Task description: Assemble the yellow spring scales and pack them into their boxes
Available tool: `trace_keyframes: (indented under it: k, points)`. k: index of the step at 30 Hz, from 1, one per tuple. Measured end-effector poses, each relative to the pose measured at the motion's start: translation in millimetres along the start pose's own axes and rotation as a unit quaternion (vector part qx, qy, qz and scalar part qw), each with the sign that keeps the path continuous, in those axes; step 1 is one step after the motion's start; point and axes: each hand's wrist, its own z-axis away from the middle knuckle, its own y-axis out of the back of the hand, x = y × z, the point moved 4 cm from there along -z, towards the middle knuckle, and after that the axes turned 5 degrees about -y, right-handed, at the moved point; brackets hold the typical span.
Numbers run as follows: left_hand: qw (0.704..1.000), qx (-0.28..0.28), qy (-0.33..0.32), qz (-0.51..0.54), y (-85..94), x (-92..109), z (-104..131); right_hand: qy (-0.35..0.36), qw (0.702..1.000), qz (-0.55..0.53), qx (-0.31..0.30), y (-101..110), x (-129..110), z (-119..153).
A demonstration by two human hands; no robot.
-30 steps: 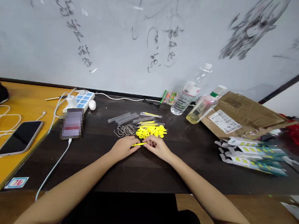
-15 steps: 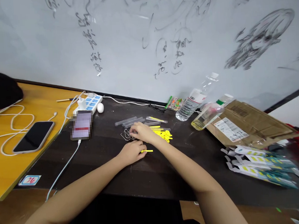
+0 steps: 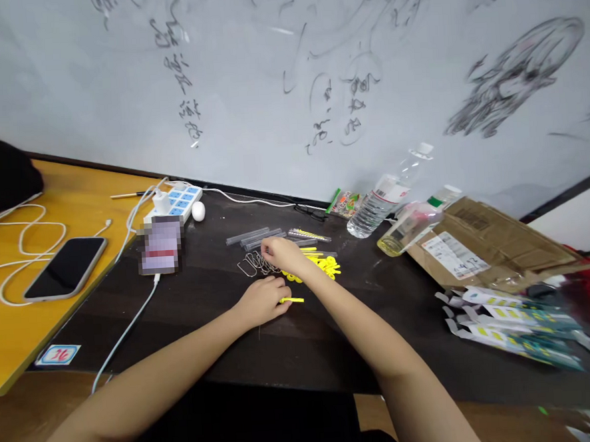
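Note:
My left hand point(image 3: 262, 301) is closed on a thin yellow plastic stick point(image 3: 294, 300), which points right from the fingertips just above the dark table. Beyond it, my right hand point(image 3: 283, 255) has its fingers pinched together at the right side of a small heap of bent metal wire hooks point(image 3: 252, 265). Whatever sits in that pinch is too small to make out. Partly behind my right hand and wrist lies a pile of yellow plastic pieces point(image 3: 330, 267), some stick-shaped and some ring-shaped. Several clear plastic tubes point(image 3: 247, 237) lie behind the hooks.
At the back stand a water bottle point(image 3: 374, 209) and a bottle with yellow liquid point(image 3: 400, 236). A cardboard box point(image 3: 476, 243) and flattened cartons point(image 3: 521, 327) occupy the right. On the left are a power strip point(image 3: 181, 202), a charging phone point(image 3: 160, 246) and another phone point(image 3: 65, 270).
My right hand has shifted slightly right and up from the wire hooks, uncovering more of them. My left hand keeps the yellow stick almost in the same place.

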Motion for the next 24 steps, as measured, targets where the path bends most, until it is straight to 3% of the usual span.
trace_keyframes:
  k: [4,11,19,24]
  points:
    - [1.000,-0.002,-0.002,0.001,-1.5,0.4,-0.9,-0.010,1.000,-0.001,-0.026,-1.7,10.3,4.3]
    - [1.000,-0.009,-0.004,0.017,-1.2,-0.5,-1.6,-0.033,0.997,0.018,-0.063,-12.3,0.9,0.0]
    - [1.000,-0.009,-0.011,0.016,0.4,1.5,-0.2,-0.042,0.998,-0.003,-0.054,1.9,18.2,4.5]
    - [1.000,-0.012,-0.007,0.019,0.1,1.6,-1.1,-0.027,0.996,0.024,-0.084,-4.7,11.7,7.4]
